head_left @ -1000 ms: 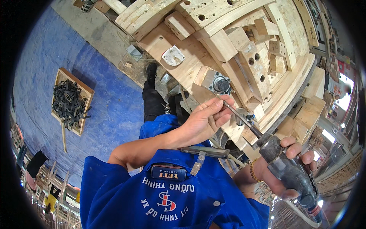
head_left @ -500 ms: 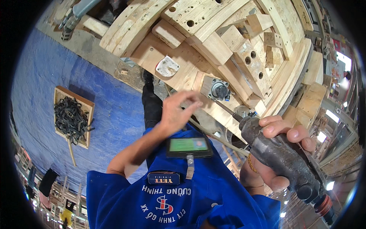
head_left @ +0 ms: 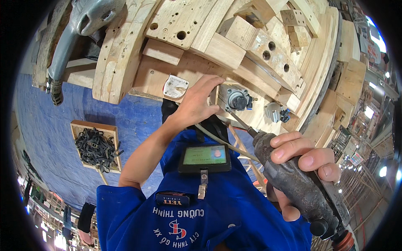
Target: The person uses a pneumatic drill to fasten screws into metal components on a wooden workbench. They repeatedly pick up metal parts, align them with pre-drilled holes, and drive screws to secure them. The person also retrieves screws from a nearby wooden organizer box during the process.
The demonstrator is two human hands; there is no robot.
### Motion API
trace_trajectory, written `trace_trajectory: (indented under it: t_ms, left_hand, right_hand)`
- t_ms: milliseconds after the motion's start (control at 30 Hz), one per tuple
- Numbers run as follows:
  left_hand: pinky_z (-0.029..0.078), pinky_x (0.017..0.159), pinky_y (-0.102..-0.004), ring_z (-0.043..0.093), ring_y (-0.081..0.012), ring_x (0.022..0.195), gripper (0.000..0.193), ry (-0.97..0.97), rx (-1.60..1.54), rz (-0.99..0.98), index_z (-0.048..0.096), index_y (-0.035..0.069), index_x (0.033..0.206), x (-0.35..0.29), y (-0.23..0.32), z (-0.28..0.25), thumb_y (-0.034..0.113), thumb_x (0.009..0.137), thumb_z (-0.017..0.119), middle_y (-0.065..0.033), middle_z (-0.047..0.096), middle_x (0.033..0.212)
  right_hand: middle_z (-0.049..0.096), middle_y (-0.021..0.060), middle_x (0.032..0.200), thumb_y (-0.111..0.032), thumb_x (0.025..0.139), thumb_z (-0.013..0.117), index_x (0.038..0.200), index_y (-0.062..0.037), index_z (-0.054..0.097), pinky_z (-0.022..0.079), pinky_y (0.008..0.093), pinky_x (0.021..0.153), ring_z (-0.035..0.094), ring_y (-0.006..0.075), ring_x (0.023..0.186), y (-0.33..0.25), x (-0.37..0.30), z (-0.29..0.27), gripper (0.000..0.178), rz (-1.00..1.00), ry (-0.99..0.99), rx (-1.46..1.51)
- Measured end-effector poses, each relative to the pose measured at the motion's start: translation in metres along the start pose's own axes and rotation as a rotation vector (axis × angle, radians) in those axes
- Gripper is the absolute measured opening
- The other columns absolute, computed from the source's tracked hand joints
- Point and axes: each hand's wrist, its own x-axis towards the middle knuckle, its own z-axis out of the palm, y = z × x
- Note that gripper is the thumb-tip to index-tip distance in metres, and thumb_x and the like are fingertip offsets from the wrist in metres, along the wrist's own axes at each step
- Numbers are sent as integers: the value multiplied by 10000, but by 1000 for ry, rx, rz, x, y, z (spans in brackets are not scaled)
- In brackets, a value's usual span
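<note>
Cylinder [head_left: 236, 99]: seated on board [head_left: 155, 83]; work there judged unfinished. Driver [head_left: 299, 178]: clasped in right hand [head_left: 305, 157], bit [head_left: 240, 121] held at cylinder's near corner. Block [head_left: 216, 95]: touched by half-spread left hand [head_left: 196, 101]; grip untold.

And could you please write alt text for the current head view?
The right hand holds a dark power tool, its bit near a metal fitting on a wooden worktop, the left hand beside that fitting. A tray of black straps sits on blue sheeting.
</note>
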Motion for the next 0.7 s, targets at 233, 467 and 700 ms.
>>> trace_trajectory:
  t_ms: [233, 467, 700]
  left_hand:
    - [449, 953, -380, 500, -330, 1149, 722, -28, -14, -23, 492, 52, 1240, 6, 1, -4, 57, 571, 765, -144, 496, 1255]
    - [489, 897, -343, 546, -280, 1109, 685, 31, 22, 38, 526, 63, 1223, 2, -1, 0, 13, 578, 751, -118, 528, 1241]
    - [475, 947, -372, 530, -315, 1146, 674, 42, 32, 129, 521, 78, 1230, 3, -7, 2, 26, 593, 736, -125, 530, 1255]
  right_hand:
    - [447, 131, 1158, -473, 802, 703, 1337, -39, 319, 501, 483, 718, 614, 316, 865, 1, 3, -3, 789, 18, 12, -13]
    - [447, 129, 1168, -465, 804, 704, 1349, -43, 313, 498, 485, 730, 612, 317, 881, 0, 2, -6, 793, 28, -22, 10]
    - [448, 125, 1166, -469, 802, 704, 1355, -52, 308, 500, 484, 729, 616, 314, 869, 0, 2, -8, 798, 35, -43, -5]
